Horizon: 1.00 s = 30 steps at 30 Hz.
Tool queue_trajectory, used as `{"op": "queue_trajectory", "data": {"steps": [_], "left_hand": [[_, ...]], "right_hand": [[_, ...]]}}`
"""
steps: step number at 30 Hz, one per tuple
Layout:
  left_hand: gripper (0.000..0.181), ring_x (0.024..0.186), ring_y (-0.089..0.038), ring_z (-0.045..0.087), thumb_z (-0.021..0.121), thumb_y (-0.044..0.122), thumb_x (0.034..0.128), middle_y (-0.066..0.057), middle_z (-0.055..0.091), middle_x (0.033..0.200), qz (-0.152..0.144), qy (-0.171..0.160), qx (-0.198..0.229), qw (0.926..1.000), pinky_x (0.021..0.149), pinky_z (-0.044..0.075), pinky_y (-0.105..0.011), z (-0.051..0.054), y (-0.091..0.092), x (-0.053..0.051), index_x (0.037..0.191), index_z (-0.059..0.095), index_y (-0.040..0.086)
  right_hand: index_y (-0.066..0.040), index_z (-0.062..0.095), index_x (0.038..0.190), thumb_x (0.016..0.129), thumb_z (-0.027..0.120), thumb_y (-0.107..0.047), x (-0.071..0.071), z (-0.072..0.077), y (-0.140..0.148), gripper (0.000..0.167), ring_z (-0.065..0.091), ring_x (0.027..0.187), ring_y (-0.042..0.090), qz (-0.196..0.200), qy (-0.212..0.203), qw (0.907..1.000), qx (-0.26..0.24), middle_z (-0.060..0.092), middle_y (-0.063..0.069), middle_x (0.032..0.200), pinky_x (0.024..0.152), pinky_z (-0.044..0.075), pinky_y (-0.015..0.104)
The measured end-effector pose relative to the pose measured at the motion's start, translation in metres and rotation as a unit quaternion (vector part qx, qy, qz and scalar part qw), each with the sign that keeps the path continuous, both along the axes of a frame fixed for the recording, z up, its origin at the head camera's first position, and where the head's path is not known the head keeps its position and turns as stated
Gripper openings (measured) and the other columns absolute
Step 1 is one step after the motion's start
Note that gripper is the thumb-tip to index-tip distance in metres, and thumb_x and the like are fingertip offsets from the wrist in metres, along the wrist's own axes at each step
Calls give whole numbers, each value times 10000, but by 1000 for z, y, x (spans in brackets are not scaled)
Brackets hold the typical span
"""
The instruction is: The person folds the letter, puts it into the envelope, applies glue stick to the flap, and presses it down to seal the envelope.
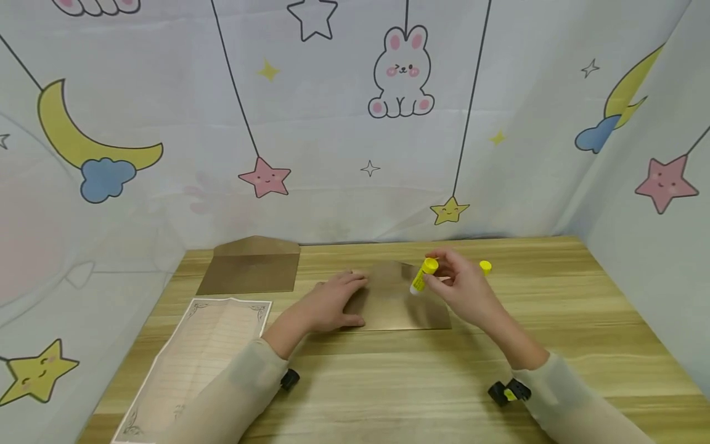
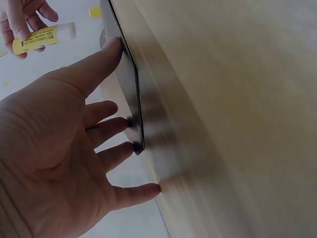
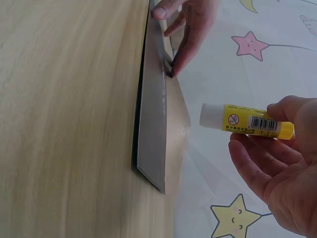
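Note:
A brown envelope (image 1: 396, 311) lies on the table with its pointed flap (image 3: 177, 129) folded out toward the back. My left hand (image 1: 333, 302) rests on its left end, fingers spread; in the left wrist view the thumb and some fingertips touch the envelope. Above the envelope's right part, my right hand (image 1: 465, 288) holds a yellow glue stick (image 3: 251, 120) between thumb and fingers. The glue stick tilts, its white end pointing down toward the envelope without touching it. Its yellow cap (image 1: 485, 267) stands on the table beyond the right hand.
A second brown envelope (image 1: 249, 274) lies at the back left, flap out. In front of it is a lined sheet of letter paper (image 1: 194, 351) with ornate corners, partly under the left sleeve. A patterned curtain (image 1: 333, 123) hangs behind the wooden table (image 1: 577, 333).

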<state>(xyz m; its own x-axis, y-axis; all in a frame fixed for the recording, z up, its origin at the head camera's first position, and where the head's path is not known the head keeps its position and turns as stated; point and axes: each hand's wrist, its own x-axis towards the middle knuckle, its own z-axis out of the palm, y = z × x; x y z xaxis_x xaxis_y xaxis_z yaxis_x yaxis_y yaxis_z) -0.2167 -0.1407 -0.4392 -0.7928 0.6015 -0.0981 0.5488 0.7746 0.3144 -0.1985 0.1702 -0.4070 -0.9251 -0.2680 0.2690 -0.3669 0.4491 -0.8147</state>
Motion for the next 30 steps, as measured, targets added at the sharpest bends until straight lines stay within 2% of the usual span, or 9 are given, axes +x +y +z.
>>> {"op": "queue_trajectory", "data": {"steps": [7, 12, 17, 30], "left_hand": [[787, 1592, -297, 253, 728, 509, 997, -79, 319, 1718, 107, -265, -356, 9990, 1187, 307, -682, 4, 3, 0, 1619, 448, 117], [783, 1595, -287, 245, 728, 495, 1001, -82, 304, 1724, 90, -344, -408, 9985, 1193, 297, -682, 7, 5, 0, 1619, 445, 107], [784, 1599, -283, 234, 719, 501, 1005, -83, 297, 1726, 83, -376, -463, 9982, 1197, 288, -684, 7, 6, 0, 1623, 439, 108], [770, 1596, -287, 244, 721, 498, 1005, -78, 300, 1725, 162, -464, -461, 9977, 1194, 293, -686, 10, 7, 1, 1614, 456, 108]], "right_hand": [[-17, 623, 1334, 983, 745, -37, -6, -7, -13, 373, 757, 1027, 295, 147, 494, 9956, 777, 729, 130, 1184, 834, 637, 394], [-52, 619, 1330, 996, 737, -67, -11, -14, -21, 354, 758, 1011, 285, 278, 490, 9917, 1155, 722, 121, 1193, 821, 639, 414], [-41, 608, 1321, 1008, 724, -57, -15, -24, -27, 335, 766, 974, 274, 383, 385, 9916, 1176, 720, 147, 1203, 781, 643, 370], [-58, 614, 1303, 1022, 717, -75, -17, -28, -65, 301, 769, 980, 269, 756, 577, 9890, 1132, 709, 101, 1179, 788, 638, 355]]}}
